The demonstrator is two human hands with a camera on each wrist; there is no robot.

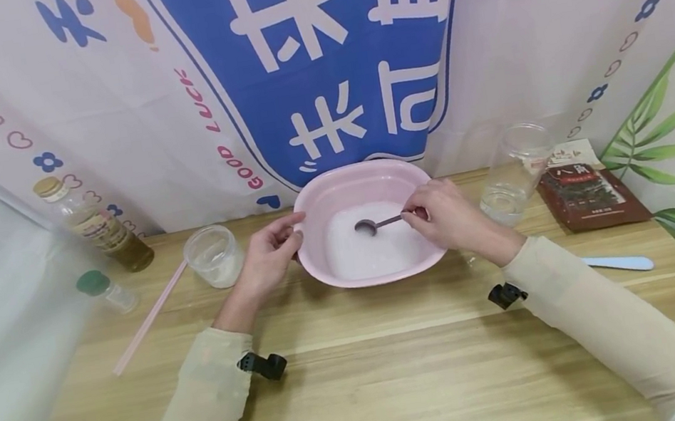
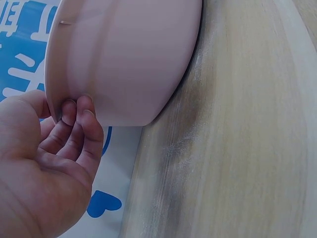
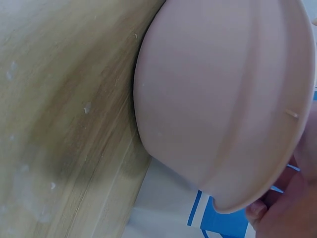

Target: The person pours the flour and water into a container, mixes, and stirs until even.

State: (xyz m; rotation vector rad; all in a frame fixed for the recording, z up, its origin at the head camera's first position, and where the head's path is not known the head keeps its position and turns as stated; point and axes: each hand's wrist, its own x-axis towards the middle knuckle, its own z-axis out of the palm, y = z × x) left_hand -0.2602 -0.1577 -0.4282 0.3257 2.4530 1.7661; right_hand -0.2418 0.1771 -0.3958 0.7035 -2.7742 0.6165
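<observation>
A pink oval basin (image 1: 379, 276) stands on the table against the backdrop, with a white layer across its bottom. My left hand (image 1: 266, 256) grips the basin's left rim. In the left wrist view, the curled fingers (image 2: 74, 129) lie under the rim, with the thumb on its other side. My right hand (image 1: 444, 213) holds a dark brown spoon (image 1: 387, 221) by its handle over the basin. The spoon's bowl is low inside, at the white layer. The right wrist view shows mostly the basin's outer wall (image 3: 198, 89), which partly hides the right hand (image 3: 287, 203).
At left are an oil bottle (image 1: 103, 229), a green-capped shaker (image 1: 105, 290), a pink stick (image 1: 150, 318) and a clear tub (image 1: 213, 257) with white contents. To the right stand a clear jar (image 1: 511, 179), a dark red packet (image 1: 588, 193) and a pale blue-handled utensil (image 1: 620, 263).
</observation>
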